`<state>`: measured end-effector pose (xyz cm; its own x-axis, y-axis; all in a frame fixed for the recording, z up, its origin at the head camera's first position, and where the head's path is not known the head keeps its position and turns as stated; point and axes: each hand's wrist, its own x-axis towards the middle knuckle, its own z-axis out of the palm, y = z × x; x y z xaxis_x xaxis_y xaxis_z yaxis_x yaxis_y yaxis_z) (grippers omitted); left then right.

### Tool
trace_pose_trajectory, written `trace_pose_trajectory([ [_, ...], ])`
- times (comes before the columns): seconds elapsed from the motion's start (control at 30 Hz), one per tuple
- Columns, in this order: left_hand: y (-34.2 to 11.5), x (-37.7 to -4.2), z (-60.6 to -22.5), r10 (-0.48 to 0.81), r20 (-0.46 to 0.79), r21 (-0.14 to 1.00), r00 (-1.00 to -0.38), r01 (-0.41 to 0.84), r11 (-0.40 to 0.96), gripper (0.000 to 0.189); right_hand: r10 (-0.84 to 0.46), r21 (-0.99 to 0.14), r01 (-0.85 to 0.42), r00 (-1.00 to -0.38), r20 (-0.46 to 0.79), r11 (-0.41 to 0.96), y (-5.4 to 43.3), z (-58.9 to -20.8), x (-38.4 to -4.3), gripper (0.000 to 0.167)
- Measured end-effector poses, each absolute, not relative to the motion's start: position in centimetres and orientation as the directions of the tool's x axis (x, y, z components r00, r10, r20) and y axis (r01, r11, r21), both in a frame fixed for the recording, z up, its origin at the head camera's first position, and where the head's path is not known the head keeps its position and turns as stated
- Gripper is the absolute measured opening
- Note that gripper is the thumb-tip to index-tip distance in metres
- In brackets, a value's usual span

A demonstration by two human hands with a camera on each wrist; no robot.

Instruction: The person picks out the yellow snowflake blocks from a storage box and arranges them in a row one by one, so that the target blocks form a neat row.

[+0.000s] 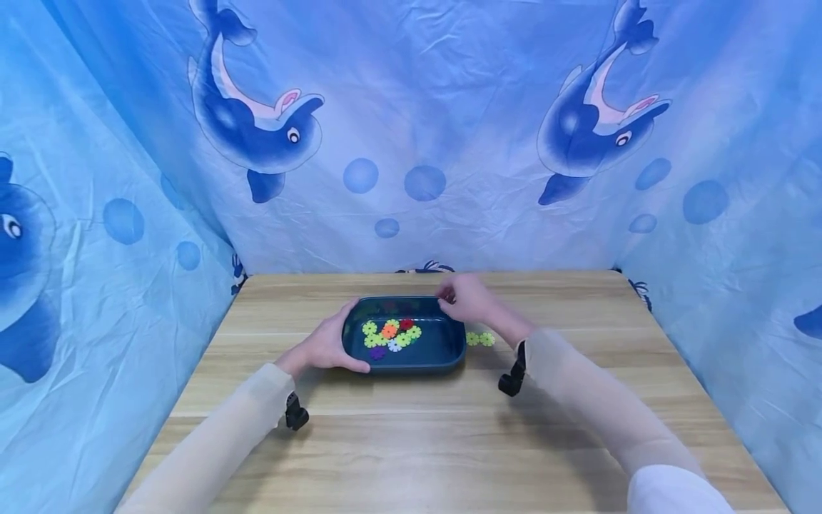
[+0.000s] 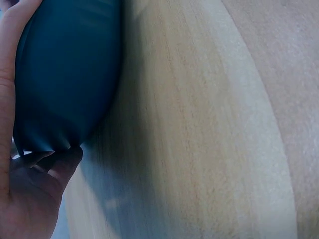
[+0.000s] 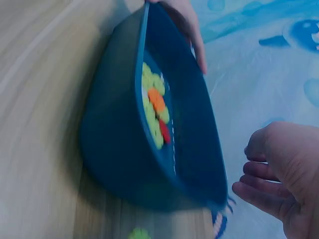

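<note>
A dark teal plastic bin (image 1: 437,351) with a low rim stands on the wooden table, with several flower-shaped plastic pieces (image 1: 389,331) lying in its left half: yellow-green, orange, red, white and purple. My left hand (image 1: 329,344) grips the bin's left end, thumb along the front wall and fingers toward the back corner. By the back right corner, my right hand (image 1: 467,298) hovers with loosely bent fingers. The right wrist view shows a gap between that hand (image 3: 279,174) and the bin's wall, and nothing in its fingers.
Two yellow-green flower pieces (image 1: 480,339) lie on the wooden table (image 1: 411,442) just outside the bin's right end. Blue cloth (image 1: 398,143) printed with dolphins hangs behind the table and along both sides.
</note>
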<state>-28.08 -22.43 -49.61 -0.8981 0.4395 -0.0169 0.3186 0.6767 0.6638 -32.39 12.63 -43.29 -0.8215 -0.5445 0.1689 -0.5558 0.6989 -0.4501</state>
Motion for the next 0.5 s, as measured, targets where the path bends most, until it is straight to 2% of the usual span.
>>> trace_pose_trajectory([
  [0.23, -22.6, -28.1, -49.9, 0.445, -0.015, 0.668, -0.895, 0.322, 0.671, 0.147, -0.618, -0.439, -0.598, -0.778, 0.116, 0.671, 9.2, -44.8, -32.5, 0.019],
  [0.5, -22.4, -28.3, -49.6, 0.445, -0.017, 0.676, -0.895, 0.317, 0.665, 0.147, -0.601, -0.4, -0.559, -0.799, 0.025, 0.726, 7.3, -46.2, -32.4, 0.02],
])
